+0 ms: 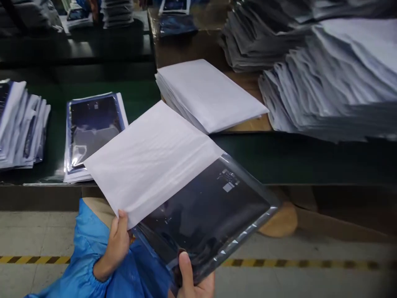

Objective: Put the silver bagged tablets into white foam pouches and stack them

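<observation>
Your left hand [117, 243] pinches a flat white rectangular cover [155, 161]; your right hand [192, 278] grips a plastic-wrapped dark rectangular panel [203, 211] — beyond both, a white rectangular stack [207, 93].

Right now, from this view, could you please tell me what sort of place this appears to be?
Most likely a factory workstation: the long, dark-green worktop, the thick stack of flat white sheets or sleeves and the yellow-and-black striped floor tape all suggest it.
</observation>
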The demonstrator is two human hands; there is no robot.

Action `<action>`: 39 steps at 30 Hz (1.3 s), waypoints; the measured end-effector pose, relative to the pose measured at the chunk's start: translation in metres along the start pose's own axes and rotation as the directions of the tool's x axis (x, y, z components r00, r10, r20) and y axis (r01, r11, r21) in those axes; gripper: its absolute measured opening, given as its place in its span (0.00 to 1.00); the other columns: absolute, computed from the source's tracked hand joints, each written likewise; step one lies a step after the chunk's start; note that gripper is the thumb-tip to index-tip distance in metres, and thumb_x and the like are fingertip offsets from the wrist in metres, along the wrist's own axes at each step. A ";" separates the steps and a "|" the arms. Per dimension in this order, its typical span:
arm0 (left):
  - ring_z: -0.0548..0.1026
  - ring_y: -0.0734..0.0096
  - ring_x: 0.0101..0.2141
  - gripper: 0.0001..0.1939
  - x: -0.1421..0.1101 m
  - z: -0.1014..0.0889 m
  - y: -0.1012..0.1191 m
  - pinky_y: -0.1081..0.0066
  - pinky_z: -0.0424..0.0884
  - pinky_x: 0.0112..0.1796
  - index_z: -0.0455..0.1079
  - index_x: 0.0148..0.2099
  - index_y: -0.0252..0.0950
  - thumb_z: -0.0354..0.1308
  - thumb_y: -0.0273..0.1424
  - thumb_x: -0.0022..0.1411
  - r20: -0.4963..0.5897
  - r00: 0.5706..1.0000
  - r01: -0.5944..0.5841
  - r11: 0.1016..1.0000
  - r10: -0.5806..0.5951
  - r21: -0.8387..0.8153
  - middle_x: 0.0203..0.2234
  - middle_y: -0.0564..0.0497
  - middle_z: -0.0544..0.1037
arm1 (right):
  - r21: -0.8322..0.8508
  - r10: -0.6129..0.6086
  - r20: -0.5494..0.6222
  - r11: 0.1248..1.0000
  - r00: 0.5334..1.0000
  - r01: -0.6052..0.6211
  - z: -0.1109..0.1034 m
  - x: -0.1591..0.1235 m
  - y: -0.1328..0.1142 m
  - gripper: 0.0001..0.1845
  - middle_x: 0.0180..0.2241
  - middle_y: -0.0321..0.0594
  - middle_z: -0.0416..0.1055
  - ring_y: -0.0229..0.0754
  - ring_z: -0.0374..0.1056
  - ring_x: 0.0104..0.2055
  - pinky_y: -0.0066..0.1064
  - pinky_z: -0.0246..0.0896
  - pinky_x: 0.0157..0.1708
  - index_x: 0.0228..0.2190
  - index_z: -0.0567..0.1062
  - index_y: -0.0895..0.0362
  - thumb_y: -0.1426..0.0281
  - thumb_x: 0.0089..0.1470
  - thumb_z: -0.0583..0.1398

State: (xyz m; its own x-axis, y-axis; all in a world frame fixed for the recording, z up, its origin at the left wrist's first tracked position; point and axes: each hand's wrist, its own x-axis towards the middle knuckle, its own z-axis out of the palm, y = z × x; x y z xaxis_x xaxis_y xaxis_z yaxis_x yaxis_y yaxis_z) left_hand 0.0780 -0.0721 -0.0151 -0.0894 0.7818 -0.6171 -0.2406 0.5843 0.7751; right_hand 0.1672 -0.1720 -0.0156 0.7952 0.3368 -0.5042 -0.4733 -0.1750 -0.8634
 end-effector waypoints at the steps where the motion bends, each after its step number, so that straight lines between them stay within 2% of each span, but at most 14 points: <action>1: 0.73 0.54 0.48 0.32 0.000 0.003 -0.010 0.64 0.68 0.52 0.75 0.40 0.31 0.61 0.56 0.49 0.025 0.999 0.018 0.999 -0.019 0.038 0.35 0.43 0.80 | 0.031 0.012 -0.050 0.999 0.999 -0.010 -0.006 -0.001 -0.001 0.39 0.41 0.46 0.76 0.45 0.72 0.39 0.34 0.70 0.39 0.59 0.61 0.57 0.58 0.50 0.65; 5: 0.72 0.57 0.48 0.32 0.003 0.021 -0.039 0.64 0.64 0.54 0.75 0.40 0.30 0.58 0.57 0.51 0.115 0.990 0.065 0.987 -0.082 0.146 0.35 0.43 0.79 | 0.098 0.073 -0.275 0.994 0.959 -0.048 -0.023 0.000 -0.002 0.39 0.44 0.44 0.75 0.43 0.72 0.41 0.30 0.69 0.40 0.56 0.66 0.55 0.56 0.45 0.67; 10: 0.72 0.58 0.45 0.37 0.000 0.043 -0.039 0.66 0.65 0.51 0.73 0.37 0.32 0.52 0.63 0.50 0.191 0.977 0.037 0.959 -0.094 0.281 0.34 0.43 0.77 | 0.127 0.160 -0.361 0.984 0.919 -0.121 -0.036 0.004 0.004 0.39 0.44 0.46 0.75 0.46 0.72 0.42 0.33 0.72 0.37 0.53 0.68 0.57 0.56 0.41 0.69; 16: 0.69 0.60 0.36 0.44 -0.020 0.058 -0.031 0.64 0.68 0.43 0.67 0.28 0.35 0.41 0.73 0.38 0.200 0.966 0.046 0.865 -0.166 0.499 0.26 0.46 0.71 | 0.082 0.004 -0.461 0.996 0.888 0.038 -0.028 0.007 -0.004 0.34 0.49 0.42 0.71 0.38 0.70 0.42 0.23 0.69 0.37 0.52 0.68 0.55 0.58 0.44 0.68; 20: 0.67 0.64 0.32 0.42 -0.022 0.059 -0.035 0.65 0.67 0.40 0.64 0.26 0.37 0.38 0.73 0.42 0.261 0.953 -0.007 0.850 -0.154 0.527 0.24 0.50 0.67 | 0.176 0.187 -0.527 0.978 0.829 -0.108 -0.041 0.013 -0.007 0.31 0.41 0.39 0.74 0.37 0.69 0.35 0.20 0.67 0.23 0.48 0.72 0.52 0.62 0.40 0.70; 22: 0.66 0.65 0.31 0.40 -0.024 0.060 -0.039 0.65 0.67 0.39 0.62 0.25 0.38 0.37 0.71 0.45 0.310 0.938 -0.036 0.843 -0.157 0.537 0.23 0.51 0.66 | 0.199 0.214 -0.525 0.972 0.824 -0.126 -0.045 0.016 -0.007 0.31 0.40 0.38 0.74 0.37 0.69 0.34 0.20 0.66 0.22 0.48 0.72 0.52 0.63 0.40 0.70; 27: 0.70 0.62 0.35 0.36 -0.026 0.062 -0.051 0.63 0.67 0.42 0.67 0.29 0.35 0.43 0.65 0.53 0.473 0.838 -0.033 0.840 -0.272 0.542 0.27 0.47 0.73 | 0.151 0.121 -0.469 0.987 0.875 -0.055 -0.026 0.020 -0.010 0.30 0.48 0.39 0.71 0.34 0.68 0.39 0.19 0.68 0.33 0.50 0.69 0.52 0.60 0.45 0.68; 30: 0.73 0.58 0.43 0.33 -0.016 0.064 -0.054 0.62 0.67 0.49 0.71 0.39 0.33 0.55 0.61 0.50 0.529 0.787 0.182 0.939 -0.317 0.292 0.39 0.43 0.78 | 0.060 0.083 -0.424 0.996 0.902 -0.064 -0.025 0.014 0.005 0.33 0.48 0.41 0.71 0.37 0.69 0.41 0.25 0.69 0.36 0.53 0.65 0.52 0.56 0.48 0.66; 33: 0.73 0.57 0.48 0.37 0.002 0.065 -0.044 0.62 0.67 0.53 0.68 0.51 0.34 0.68 0.52 0.43 0.452 0.813 0.399 0.917 -0.366 0.024 0.47 0.43 0.76 | -0.170 -0.010 -0.296 0.985 0.955 -0.042 -0.056 0.010 0.039 0.35 0.43 0.45 0.74 0.41 0.71 0.40 0.30 0.69 0.37 0.52 0.66 0.56 0.52 0.47 0.64; 35: 0.74 0.56 0.48 0.40 0.018 0.061 -0.030 0.62 0.68 0.53 0.68 0.53 0.33 0.72 0.46 0.40 0.376 0.847 0.393 0.919 -0.376 0.033 0.47 0.42 0.77 | -0.286 -0.051 0.021 0.957 0.998 0.055 -0.090 0.017 0.059 0.36 0.42 0.47 0.75 0.44 0.71 0.42 0.33 0.69 0.41 0.49 0.70 0.57 0.48 0.44 0.64; 36: 0.74 0.55 0.48 0.40 0.027 0.056 -0.023 0.62 0.69 0.53 0.68 0.53 0.33 0.73 0.44 0.39 0.367 0.858 0.357 0.931 -0.359 0.075 0.47 0.42 0.77 | -0.312 -0.024 0.192 0.946 0.981 0.084 -0.108 0.025 0.064 0.37 0.41 0.48 0.75 0.47 0.71 0.43 0.36 0.68 0.43 0.46 0.74 0.58 0.46 0.40 0.66; 37: 0.74 0.54 0.48 0.40 0.036 0.050 -0.015 0.62 0.69 0.53 0.68 0.53 0.32 0.73 0.44 0.39 0.389 0.859 0.308 0.943 -0.333 0.127 0.47 0.41 0.77 | -0.390 0.098 0.332 0.920 0.938 0.041 -0.124 0.036 0.064 0.33 0.41 0.49 0.76 0.49 0.71 0.45 0.38 0.67 0.46 0.42 0.77 0.58 0.49 0.38 0.68; 38: 0.73 0.54 0.49 0.40 0.046 0.042 -0.007 0.62 0.69 0.53 0.68 0.54 0.32 0.73 0.44 0.40 0.432 0.844 0.258 0.947 -0.317 0.191 0.48 0.41 0.76 | -0.446 0.165 0.329 0.895 0.930 -0.001 -0.138 0.050 0.061 0.27 0.41 0.50 0.76 0.51 0.71 0.46 0.40 0.65 0.49 0.37 0.79 0.59 0.51 0.40 0.68; 39: 0.73 0.53 0.49 0.39 0.057 0.035 -0.001 0.62 0.69 0.52 0.69 0.54 0.32 0.72 0.45 0.41 0.472 0.826 0.201 0.943 -0.308 0.265 0.48 0.41 0.76 | -0.439 0.160 0.228 0.897 0.960 -0.046 -0.149 0.065 0.054 0.25 0.40 0.51 0.76 0.51 0.70 0.47 0.41 0.64 0.50 0.34 0.79 0.60 0.51 0.44 0.66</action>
State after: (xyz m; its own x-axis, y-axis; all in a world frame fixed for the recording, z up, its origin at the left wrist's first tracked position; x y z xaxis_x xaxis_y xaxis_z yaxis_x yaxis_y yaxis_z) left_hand 0.1069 -0.0205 -0.0459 0.4561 0.5686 -0.6846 0.0112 0.7655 0.6433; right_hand 0.2495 -0.2971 -0.0983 0.6015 0.5060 -0.6181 -0.2945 -0.5788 -0.7604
